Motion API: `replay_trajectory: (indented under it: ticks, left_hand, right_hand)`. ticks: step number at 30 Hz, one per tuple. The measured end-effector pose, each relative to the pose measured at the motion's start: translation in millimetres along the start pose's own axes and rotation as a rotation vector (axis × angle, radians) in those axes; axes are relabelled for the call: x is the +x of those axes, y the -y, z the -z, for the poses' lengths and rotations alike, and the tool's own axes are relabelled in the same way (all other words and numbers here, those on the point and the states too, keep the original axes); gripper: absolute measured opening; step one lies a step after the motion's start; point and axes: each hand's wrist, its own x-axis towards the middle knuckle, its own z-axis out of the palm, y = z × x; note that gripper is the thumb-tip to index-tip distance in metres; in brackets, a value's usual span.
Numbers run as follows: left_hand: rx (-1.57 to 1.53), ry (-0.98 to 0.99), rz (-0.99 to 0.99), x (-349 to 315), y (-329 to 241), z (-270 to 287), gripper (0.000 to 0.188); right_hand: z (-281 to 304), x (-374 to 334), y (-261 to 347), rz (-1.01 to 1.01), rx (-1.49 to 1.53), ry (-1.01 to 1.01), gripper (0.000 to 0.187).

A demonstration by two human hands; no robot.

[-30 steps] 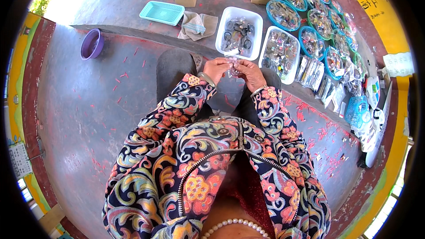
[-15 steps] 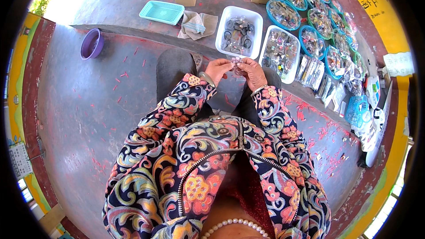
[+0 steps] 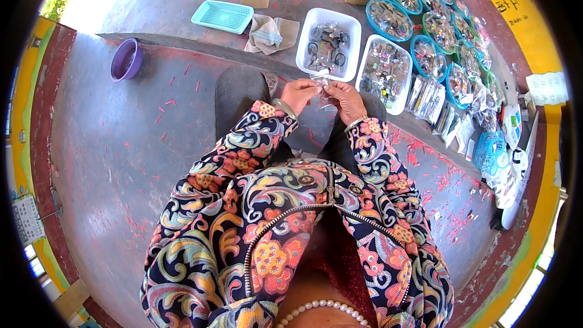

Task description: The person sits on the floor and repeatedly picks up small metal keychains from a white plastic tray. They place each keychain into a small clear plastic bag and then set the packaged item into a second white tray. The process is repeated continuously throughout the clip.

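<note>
The left hand and right hand jointly pinch one small clear bag. The bag is positioned between the hands, near the front rim of the white tub.

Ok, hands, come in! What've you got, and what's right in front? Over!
Left hand and right hand pinching small clear plastic packet. Contents too small to tell. White tub just beyond. Over.
</note>
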Motion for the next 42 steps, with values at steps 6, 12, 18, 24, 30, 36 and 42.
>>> replay_trajectory:
  ticks: [6,12,18,24,30,36,42]
  left_hand:
    - [-0.044,0.082,0.077,-5,-4,-4,0.026]
    - [-0.060,0.072,0.071,-3,0,-4,0.027]
    - [-0.050,0.070,0.069,-1,2,-4,0.026]
    - [-0.067,0.025,0.023,3,10,-1,0.022]
    - [0.045,-0.025,-0.151,1,6,1,0.018]
    - [0.047,0.003,-0.101,-2,0,-3,0.022]
    - [-0.027,0.083,0.033,-3,-3,-3,0.026]
  right_hand:
    - [-6,-3,3,0.032,0.035,-0.054,0.010]
    - [-5,-1,0,0.067,0.038,-0.058,0.009]
    - [-2,1,-2,0.065,0.036,-0.011,0.008]
    - [-2,1,-2,0.050,-0.017,0.003,0.006]
    - [-4,-2,2,0.005,-0.079,0.015,0.012]
    - [-4,-3,1,0.034,0.019,-0.002,0.013]
    - [-8,-5,4,0.089,0.040,-0.060,0.011]
